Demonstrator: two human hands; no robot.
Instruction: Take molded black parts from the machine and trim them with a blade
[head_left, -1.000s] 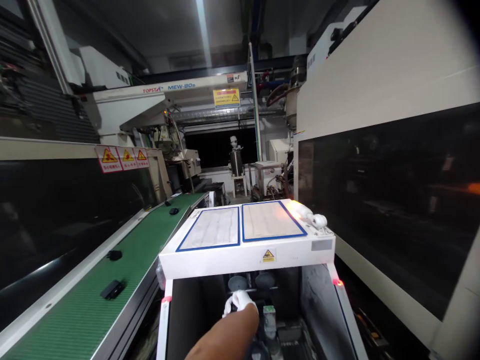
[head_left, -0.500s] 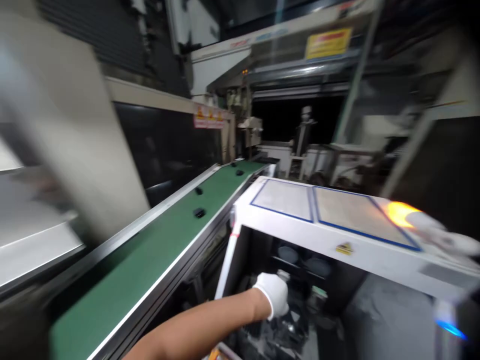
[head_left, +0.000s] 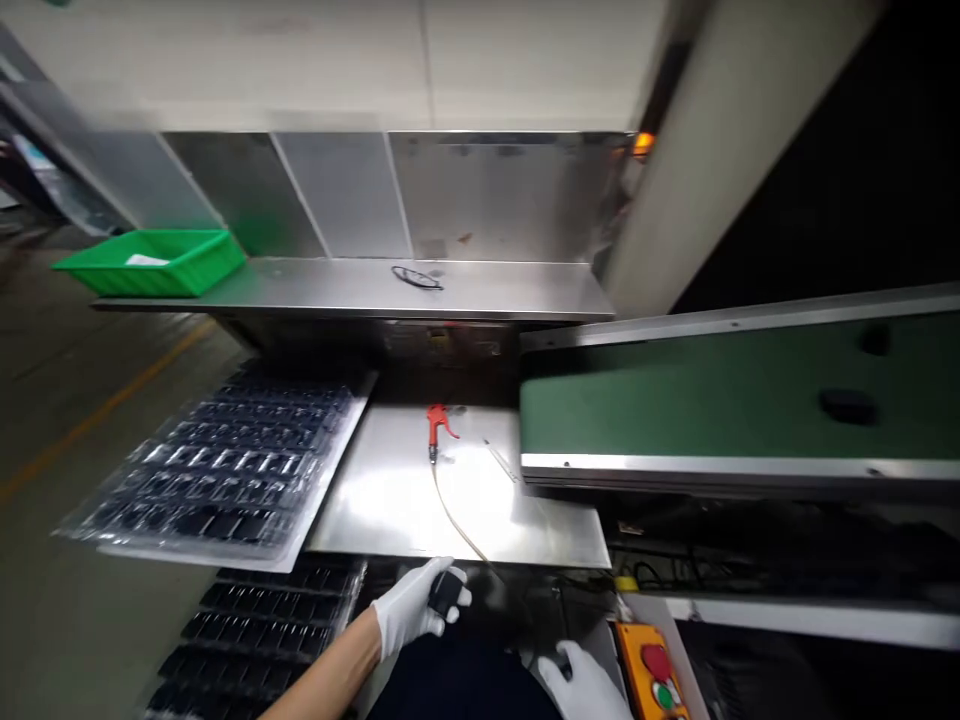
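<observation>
My left hand point(head_left: 416, 608), in a white glove, holds a small black part point(head_left: 445, 592) just in front of the near edge of the steel table point(head_left: 390, 500). My right hand point(head_left: 586, 686), also gloved, is low at the bottom edge with its fingers spread on a dark surface, next to an orange button box point(head_left: 654, 672). A clear tray of black parts point(head_left: 217, 470) lies left of the table. A second such tray point(head_left: 255, 625) sits lower, close to my left forearm.
A red air gun point(head_left: 437, 424) with a hose lies on the steel table. The green conveyor belt point(head_left: 712, 405) carries a black part point(head_left: 847, 405) at the right. A green bin point(head_left: 150, 262) and a black ring point(head_left: 416, 277) rest on the steel shelf point(head_left: 337, 290) behind.
My view has swung left from the white machine cabinet to the steel table and trays. My left hand has come out of the cabinet with a small black part in it. My right hand has come into view.
</observation>
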